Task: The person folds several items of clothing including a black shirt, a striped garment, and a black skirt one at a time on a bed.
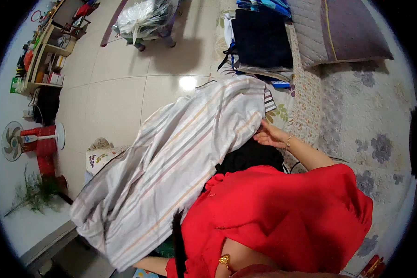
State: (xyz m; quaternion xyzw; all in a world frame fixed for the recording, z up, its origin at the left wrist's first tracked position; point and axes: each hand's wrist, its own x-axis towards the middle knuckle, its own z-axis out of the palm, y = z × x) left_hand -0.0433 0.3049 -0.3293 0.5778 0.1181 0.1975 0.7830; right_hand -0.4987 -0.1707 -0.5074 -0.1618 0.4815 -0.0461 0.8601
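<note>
A red garment (282,217) filled the near foreground, and beyond it the right hand (269,135) pinched the far edge of a striped sheet (180,162) that draped from the floral-covered bed (380,120) down toward the tiled floor (120,78). The left hand was hidden under the sheet (its grip could not be told). Open floor stretched left to a shelf unit (44,55) crammed with small items, and a tied plastic bag (143,18) sat bulging beyond.

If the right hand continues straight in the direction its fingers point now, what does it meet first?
The right hand points left and slightly up, its fingertips already at the edge of the striped cloth. It would likely push into that cloth first, though depth is hard to judge.
</note>
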